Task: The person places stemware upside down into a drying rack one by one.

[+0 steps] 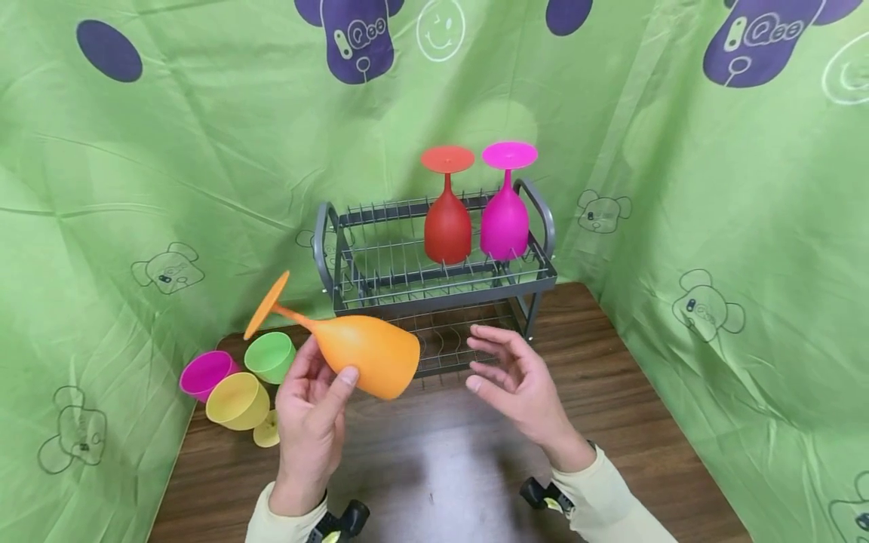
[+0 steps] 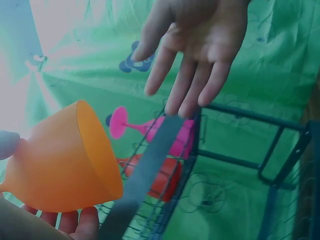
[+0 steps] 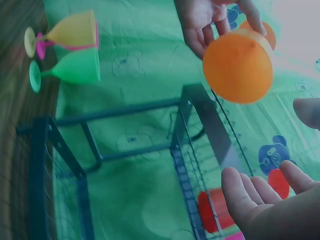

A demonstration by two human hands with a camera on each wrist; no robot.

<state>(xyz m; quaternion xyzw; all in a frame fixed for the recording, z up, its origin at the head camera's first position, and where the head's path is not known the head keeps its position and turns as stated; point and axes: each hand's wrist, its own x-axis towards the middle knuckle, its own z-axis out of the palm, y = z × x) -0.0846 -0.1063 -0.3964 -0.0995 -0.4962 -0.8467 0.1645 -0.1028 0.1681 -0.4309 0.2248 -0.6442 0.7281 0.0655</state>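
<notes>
An orange wine glass [image 1: 370,351] lies across my left hand [image 1: 315,415], its bowl gripped between thumb and fingers. It is tipped sideways, foot to the upper left and mouth to the right. In the right wrist view, the orange wine glass [image 3: 237,67] shows its round mouth. My right hand [image 1: 519,388] is held apart to the right of it, fingers loosely spread and nothing in them. Behind both hands, a red wine glass [image 1: 448,230] and a magenta wine glass [image 1: 505,225] stand upside down on the upper tier of a dark grey dish rack [image 1: 441,294].
At the left of the wooden table [image 1: 441,483] stand a green wine glass [image 1: 270,358], a yellow wine glass [image 1: 237,401] and a second magenta wine glass [image 1: 207,375], mouths up. Green printed cloth [image 1: 224,151] hangs around the back and sides. The rack's lower tier sits close to the table.
</notes>
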